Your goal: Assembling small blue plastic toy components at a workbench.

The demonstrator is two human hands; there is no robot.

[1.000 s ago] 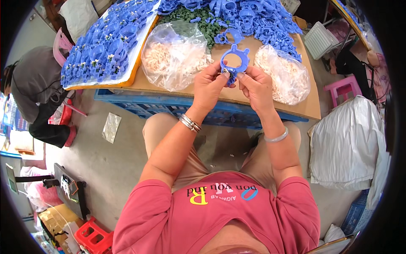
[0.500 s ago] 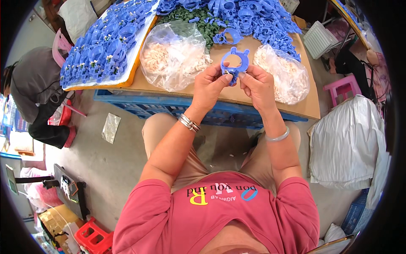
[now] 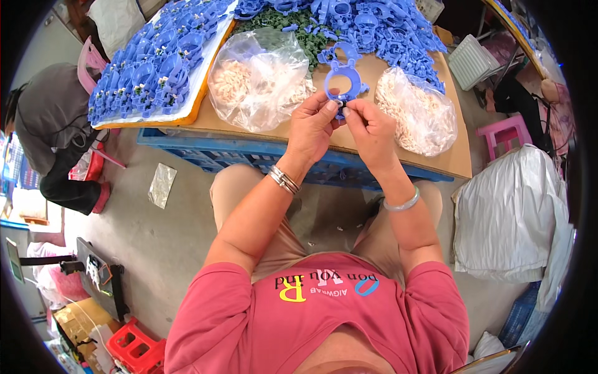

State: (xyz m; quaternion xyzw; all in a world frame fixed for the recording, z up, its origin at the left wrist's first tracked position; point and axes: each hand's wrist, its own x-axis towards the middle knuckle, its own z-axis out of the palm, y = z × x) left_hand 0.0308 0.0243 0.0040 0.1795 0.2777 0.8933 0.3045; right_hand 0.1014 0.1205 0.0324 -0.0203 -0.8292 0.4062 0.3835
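Cardboard-topped bench point(image 3: 436, 156) is filling the upper frame, stacked with blue parts. Left hand point(image 3: 311, 128) and right hand point(image 3: 370, 128) are both pinching shut on the lower edge of a blue ring-shaped plastic part point(image 3: 342, 80), upper centre. Best practice: keeping the ring steady, fingertips close together, pressing squarely.

Blue plastic ring part point(image 3: 342, 80), upright, lower edge pinched, above cardboard

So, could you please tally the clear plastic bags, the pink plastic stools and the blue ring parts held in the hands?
Clear plastic bags of pale small pieces: 2
Pink plastic stools: 1
Blue plastic ring part held by both hands: 1
Total: 4
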